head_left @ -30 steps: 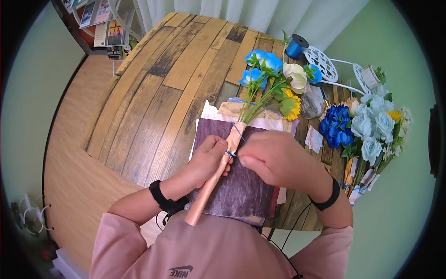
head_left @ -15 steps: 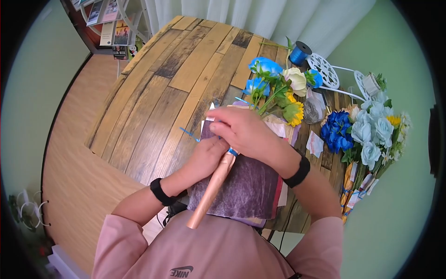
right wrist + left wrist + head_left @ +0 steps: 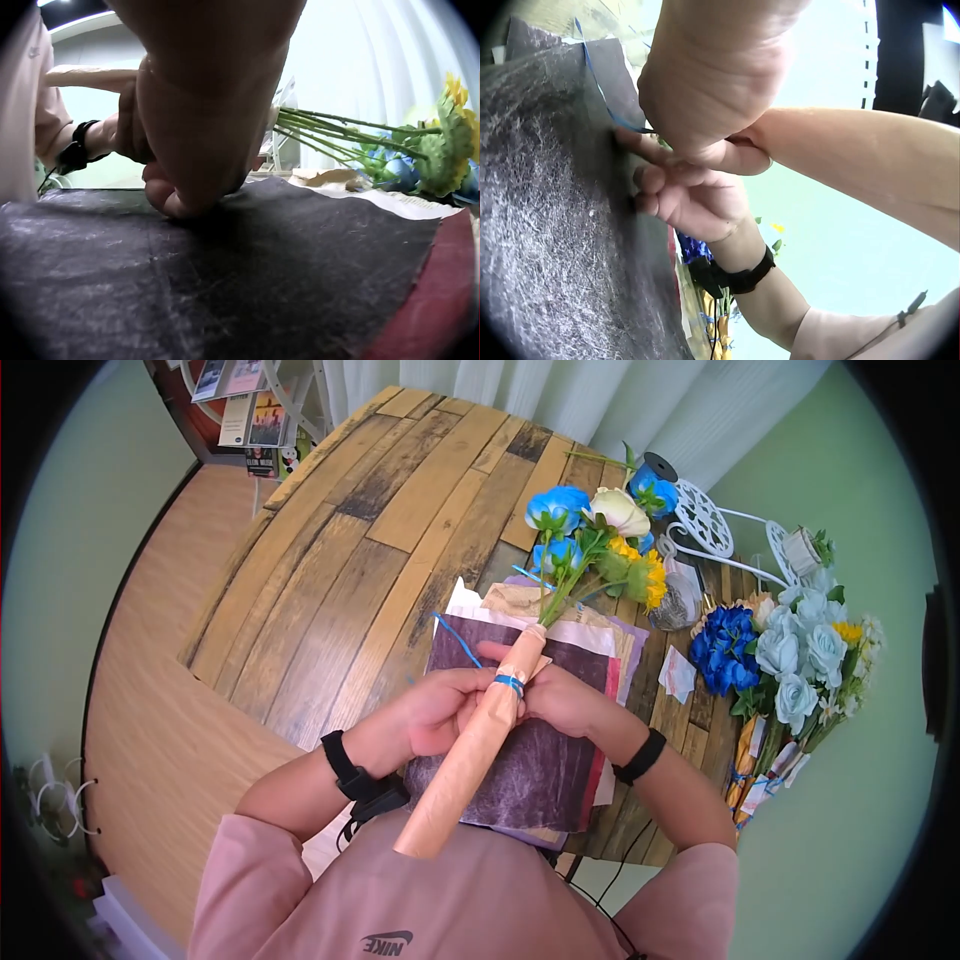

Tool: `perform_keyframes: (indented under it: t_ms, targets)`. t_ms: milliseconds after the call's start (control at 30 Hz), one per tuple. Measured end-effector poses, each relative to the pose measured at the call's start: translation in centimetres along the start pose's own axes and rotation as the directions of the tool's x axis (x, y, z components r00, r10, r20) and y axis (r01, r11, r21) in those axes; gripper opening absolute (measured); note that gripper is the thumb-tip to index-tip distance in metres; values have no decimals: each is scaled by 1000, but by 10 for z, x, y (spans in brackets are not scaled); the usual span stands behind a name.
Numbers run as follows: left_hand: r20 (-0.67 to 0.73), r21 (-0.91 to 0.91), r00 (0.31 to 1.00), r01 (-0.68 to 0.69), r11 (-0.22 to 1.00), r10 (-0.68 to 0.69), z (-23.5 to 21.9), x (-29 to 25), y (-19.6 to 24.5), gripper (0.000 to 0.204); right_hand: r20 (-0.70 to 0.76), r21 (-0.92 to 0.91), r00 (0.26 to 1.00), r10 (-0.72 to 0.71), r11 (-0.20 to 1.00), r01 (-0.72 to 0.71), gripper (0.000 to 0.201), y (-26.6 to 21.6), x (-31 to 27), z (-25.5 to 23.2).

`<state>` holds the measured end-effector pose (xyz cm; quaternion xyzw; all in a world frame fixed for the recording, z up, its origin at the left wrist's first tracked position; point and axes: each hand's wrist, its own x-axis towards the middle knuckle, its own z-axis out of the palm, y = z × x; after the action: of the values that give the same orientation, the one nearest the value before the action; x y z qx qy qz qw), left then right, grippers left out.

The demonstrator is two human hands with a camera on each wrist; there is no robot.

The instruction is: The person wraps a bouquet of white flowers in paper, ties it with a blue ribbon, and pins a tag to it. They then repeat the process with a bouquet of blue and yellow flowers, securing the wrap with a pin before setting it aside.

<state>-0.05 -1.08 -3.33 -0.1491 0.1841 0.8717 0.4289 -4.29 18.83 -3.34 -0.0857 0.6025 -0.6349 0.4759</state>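
Tan paper wraps the stems of a bouquet (image 3: 455, 780), which slants toward the person's chest. Its blue flowers (image 3: 557, 510), pale rose (image 3: 620, 512) and yellow flowers (image 3: 650, 575) point away, over the table. A blue ribbon (image 3: 510, 682) circles the wrap about midway, and one loose end trails to the far left. My left hand (image 3: 445, 710) grips the wrap from the left at this band. From the right, my right hand (image 3: 562, 698) curls its fingers beneath the wrap, index finger (image 3: 634, 142) stretched out by the ribbon; the wrap hides both hands' inner fingertips.
Dark wrapping sheets (image 3: 560, 780) lie stacked under the hands on the wooden table (image 3: 330, 580). Finished-looking bouquets (image 3: 790, 630) stand at the right, beside a paper scrap (image 3: 677, 670). A ribbon spool (image 3: 655, 468) and a white metal stand (image 3: 705, 520) are at the back right.
My right hand, first pulling at the ribbon on the right, crossed over the wrap to the left and is now back at the right, underneath. The ribbon now circles the wrap snugly.
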Motion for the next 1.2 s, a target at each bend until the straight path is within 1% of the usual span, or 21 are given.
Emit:
perform_keyframes:
  t_ms: [67,133,167,267,300,367,433,567,667,733,767,800,833,867,900,967,1000,1033,1100,1133,1200]
  targets:
    - [29,-13,1000,4,1000,-4,-1,1,-1,27,28,95,997,-68,993,65,56,1,10,2]
    - [55,40,996,-71,997,69,2,3,-2,25,217,156,975,-52,988,18,61,1,17,-1]
    - [86,87,987,-146,985,139,3,4,-2,24,216,155,975,-54,988,20,61,0,18,-3]
    - [25,99,993,-117,988,115,10,0,-4,22,311,79,950,0,997,-26,64,-1,19,-4]
    - [25,96,993,-118,988,116,6,0,-4,22,269,109,962,-50,994,21,63,2,18,-1]
    - [5,-4,1000,29,1000,-29,-3,2,-1,24,222,136,970,-98,988,69,62,1,18,5]
    - [38,-5,999,31,1000,-31,-4,0,1,25,20,193,980,-200,962,192,75,-3,17,11]
    - [11,-7,999,54,999,-54,-3,0,1,26,-2,391,978,-208,900,193,66,-7,17,14]
    - [9,89,998,-62,994,62,7,-5,0,24,85,240,989,-121,966,97,55,-6,17,13]
    - [-1,63,1000,-27,998,27,5,-6,1,23,-3,-114,981,-192,975,191,35,-9,13,16]
    - [-10,41,1000,8,999,-8,4,-7,3,23,-4,-112,982,-191,976,190,35,-10,9,15]
    - [-10,41,1000,10,999,-9,2,-8,6,23,-2,-313,983,-181,934,171,24,-12,3,12]
    - [-74,220,997,27,975,-11,-1,-8,10,22,-1,-501,985,-170,853,147,16,-14,-3,11]
    - [-137,391,991,57,919,-3,-3,-9,13,22,-1,-498,986,-168,855,146,16,-16,-10,12]
    - [-140,388,990,61,919,-7,-5,-10,15,22,-77,-535,990,-121,843,61,12,-18,-19,15]
    - [-269,829,926,81,554,266,-6,-12,19,23,-159,-561,984,-76,828,-26,14,-23,-37,16]
    - [-233,925,896,84,371,378,-3,-15,20,21,-118,-732,964,-236,677,76,13,-25,-47,16]
    - [-234,926,900,91,368,368,-4,-20,21,21,-46,-862,925,-378,482,154,12,-23,-53,16]
    - [231,951,810,-71,-301,540,-5,-27,21,17,-42,-880,880,-474,434,192,12,-14,-59,20]
    - [229,950,818,-70,-303,528,-1,-29,20,17,-21,-900,827,-562,371,229,13,-10,-62,23]
    - [410,832,782,-110,-543,469,10,-33,21,17,-37,-902,809,-586,369,226,13,-10,-63,30]
